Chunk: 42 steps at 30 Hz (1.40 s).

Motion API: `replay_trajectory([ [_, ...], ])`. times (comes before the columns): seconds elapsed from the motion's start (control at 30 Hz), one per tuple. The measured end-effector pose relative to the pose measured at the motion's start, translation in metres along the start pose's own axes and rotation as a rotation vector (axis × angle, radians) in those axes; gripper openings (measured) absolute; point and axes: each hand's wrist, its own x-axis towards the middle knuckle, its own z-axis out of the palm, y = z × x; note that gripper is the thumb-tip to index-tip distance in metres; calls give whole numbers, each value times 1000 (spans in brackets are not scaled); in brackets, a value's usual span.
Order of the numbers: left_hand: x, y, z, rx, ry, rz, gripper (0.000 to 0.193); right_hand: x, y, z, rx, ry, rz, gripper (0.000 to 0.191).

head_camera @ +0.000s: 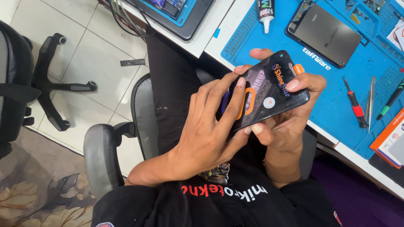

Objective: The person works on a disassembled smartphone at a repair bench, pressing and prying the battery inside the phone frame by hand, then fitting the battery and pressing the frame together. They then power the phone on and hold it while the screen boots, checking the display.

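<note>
We hold a black phone (269,94) above our lap, just off the table (210,35) edge, tilted. Its glossy face carries an orange loop, a small round sticker and an orange tab at the far corner. Right hand (290,126) clamps it from beneath, thumb on the near edge, fingertips over the far side. Left hand (210,130) lies flat on it, fingers together, pressing the lower part. On the blue mat (336,96): dark tablet (324,33), red screwdriver (355,107), tweezers (371,101), glue tube (265,12).
</note>
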Motion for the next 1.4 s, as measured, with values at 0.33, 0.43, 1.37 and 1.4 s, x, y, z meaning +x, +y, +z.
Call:
replay_trajectory([
  [0.33,-5,-10,-5,-89,15,-35,71,8,-2,9,-28,-31,46,77],
  [0.43,-15,-27,-11,-269,23,-111,65,17,-10,18,93,-121,157,92],
  [1.37,-88,-183,-174,-2267,-22,-10,95,16,195,305,-36,-115,1002,24],
  [1.4,-88,-187,-174,-2295,-69,4,94,8,195,315,-71,-248,1024,23],
])
